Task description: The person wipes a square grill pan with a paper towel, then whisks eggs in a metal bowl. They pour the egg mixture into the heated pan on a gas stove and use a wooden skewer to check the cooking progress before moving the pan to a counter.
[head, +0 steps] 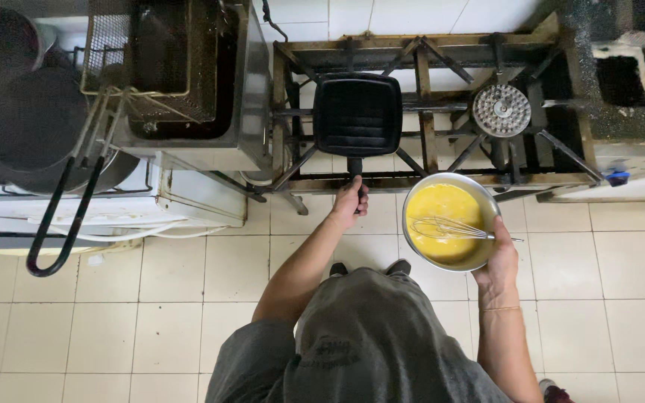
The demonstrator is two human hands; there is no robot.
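2 hands busy: my left hand [350, 201] has its fingers curled shut around the black handle of the square grill pan [357, 113], which sits on the gas stove [442, 52] frame. my right hand [500, 257] grips the rim of the steel bowl [413, 231], pinning the whisk [449, 227] that lies in the beaten egg [446, 205]. i judge this the pan-steadying step; next calls for a slow, level tilt of the bowl over the pan, keeping the whisk from sliding.
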